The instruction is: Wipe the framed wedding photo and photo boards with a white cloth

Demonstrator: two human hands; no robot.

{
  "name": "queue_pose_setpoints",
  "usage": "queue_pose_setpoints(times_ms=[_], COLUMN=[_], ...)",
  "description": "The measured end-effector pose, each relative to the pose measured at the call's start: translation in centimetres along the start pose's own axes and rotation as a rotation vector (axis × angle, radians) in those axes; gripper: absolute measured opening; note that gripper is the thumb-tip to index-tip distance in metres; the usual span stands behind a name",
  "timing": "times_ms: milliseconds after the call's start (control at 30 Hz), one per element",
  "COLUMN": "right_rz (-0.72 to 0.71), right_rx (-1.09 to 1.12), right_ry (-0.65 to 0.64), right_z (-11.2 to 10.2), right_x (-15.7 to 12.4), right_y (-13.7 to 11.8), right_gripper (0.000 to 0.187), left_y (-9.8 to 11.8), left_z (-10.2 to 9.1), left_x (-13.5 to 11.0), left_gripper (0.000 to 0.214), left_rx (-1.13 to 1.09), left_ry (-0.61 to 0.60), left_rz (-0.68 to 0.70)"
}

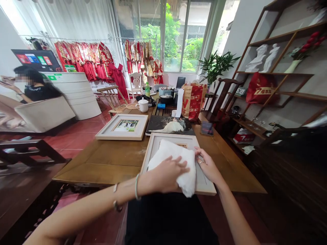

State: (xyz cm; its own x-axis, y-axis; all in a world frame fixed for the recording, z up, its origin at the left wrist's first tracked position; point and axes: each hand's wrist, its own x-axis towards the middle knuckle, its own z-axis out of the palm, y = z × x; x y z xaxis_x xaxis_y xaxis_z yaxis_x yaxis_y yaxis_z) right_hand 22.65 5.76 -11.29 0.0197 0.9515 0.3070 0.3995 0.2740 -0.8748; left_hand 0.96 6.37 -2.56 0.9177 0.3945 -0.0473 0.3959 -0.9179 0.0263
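A white cloth (176,153) lies bunched over the picture frame (204,185) right in front of me and hides most of what the frame holds. My left hand (168,172) rests flat on top of the cloth, fingers spread. At the right side of the same frame is my right hand (206,165), its fingers stretched out beside the cloth's edge. Whether those fingertips touch the cloth, I cannot tell. Farther left, a second light wood frame (102,131) with a green outdoor photo lies on the wooden table (107,160).
Behind the near frame lies a dark picture panel (157,122). A white lidded cup (143,105), a green bottle (147,90) and a red paper bag (192,102) stand farther back. A person (38,85) sits at the left; wooden shelves (273,39) line the right.
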Motion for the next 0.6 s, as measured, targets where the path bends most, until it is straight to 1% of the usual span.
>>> queue_pose_setpoints(times_ms=[67, 133, 200, 267, 333, 433, 500, 600], right_rz=[0.002, -0.011, -0.022, -0.013, -0.002, -0.004, -0.011, -0.016], right_rx=[0.005, 0.008, 0.014, 0.019, 0.019, 0.015, 0.004, -0.002], right_ry=[0.014, 0.002, -0.014, -0.003, 0.008, -0.006, -0.017, -0.021], right_z=[0.1, 0.2, 0.3, 0.4, 0.5, 0.2, -0.1, -0.5], right_x=[0.0, 0.0, 0.0, 0.0, -0.1, 0.0, 0.2, 0.4], right_y=[0.1, 0.3, 0.4, 0.4, 0.3, 0.2, 0.3, 0.5], right_gripper=[0.015, 0.015, 0.016, 0.016, 0.016, 0.016, 0.017, 0.019], left_y=[2.7, 5.0, 6.4, 6.5, 5.5, 2.0, -1.0, -5.0], left_z=[-0.3, -0.6, -0.6, -0.2, 0.5, 1.6, 2.0, 2.0], left_x=[-1.8, -3.0, -3.3, -2.7, -1.5, 0.7, 2.3, 4.7], left_gripper=[0.057, 0.057, 0.057, 0.058, 0.059, 0.058, 0.058, 0.064], left_rx=[-0.042, -0.080, -0.098, -0.072, -0.004, 0.116, 0.195, 0.269], left_ry=[0.003, 0.002, 0.000, 0.010, 0.028, 0.043, 0.084, 0.131], left_rz=[-0.020, -0.027, -0.029, -0.062, -0.137, -0.205, -0.181, -0.142])
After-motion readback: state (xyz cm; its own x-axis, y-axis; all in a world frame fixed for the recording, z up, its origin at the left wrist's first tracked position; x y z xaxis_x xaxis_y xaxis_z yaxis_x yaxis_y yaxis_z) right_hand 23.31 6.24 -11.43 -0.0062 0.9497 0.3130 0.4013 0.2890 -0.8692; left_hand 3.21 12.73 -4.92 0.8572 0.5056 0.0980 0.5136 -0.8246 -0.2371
